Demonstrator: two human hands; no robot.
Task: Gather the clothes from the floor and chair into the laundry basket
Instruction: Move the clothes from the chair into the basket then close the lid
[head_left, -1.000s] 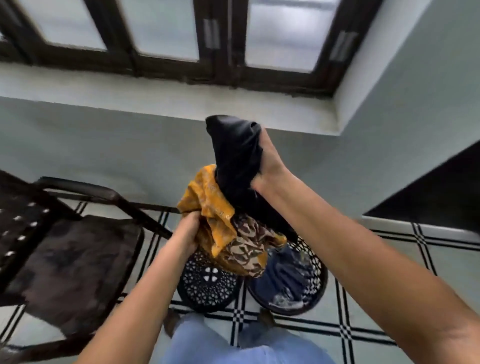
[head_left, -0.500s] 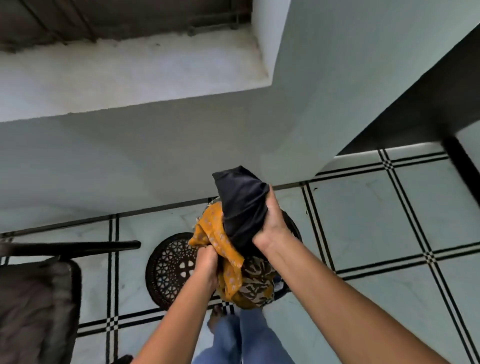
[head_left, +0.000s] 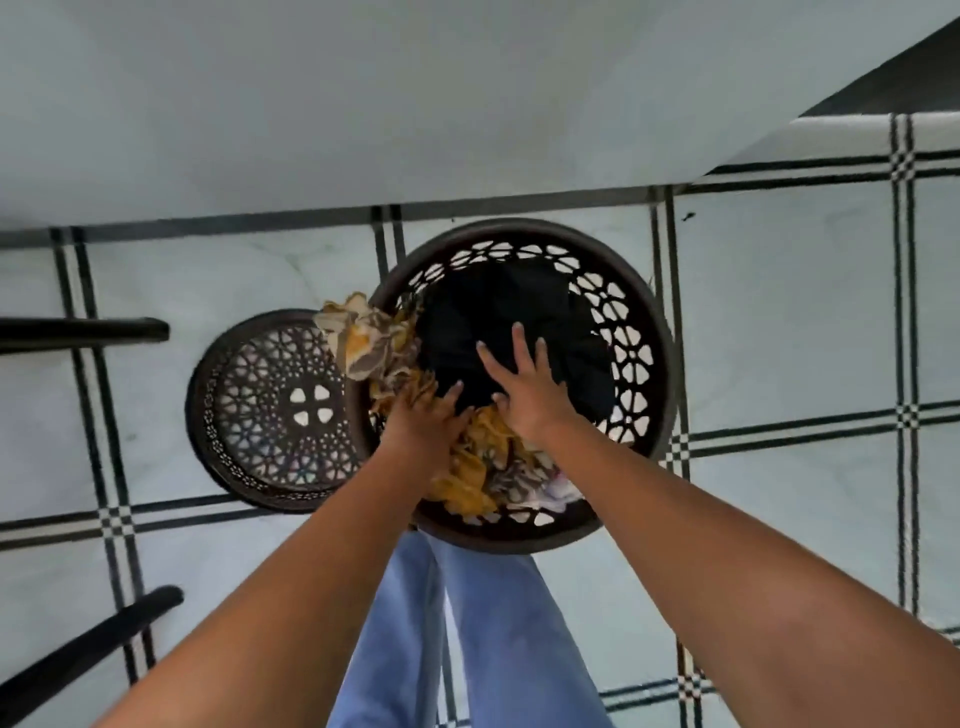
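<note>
The clothes that were held up in the air are now down inside the laundry basket (head_left: 652, 332). The right hand (head_left: 524, 387) lies flat with fingers spread wide on the black garment (head_left: 498, 312), holding nothing. The left hand (head_left: 423, 423) presses on the yellow patterned cloth (head_left: 363, 340), which hangs partly over the rim; I cannot tell if its fingers grip it. The basket lid (head_left: 275, 410) lies on the tiled floor (head_left: 779, 312), touching the basket's left side
</note>
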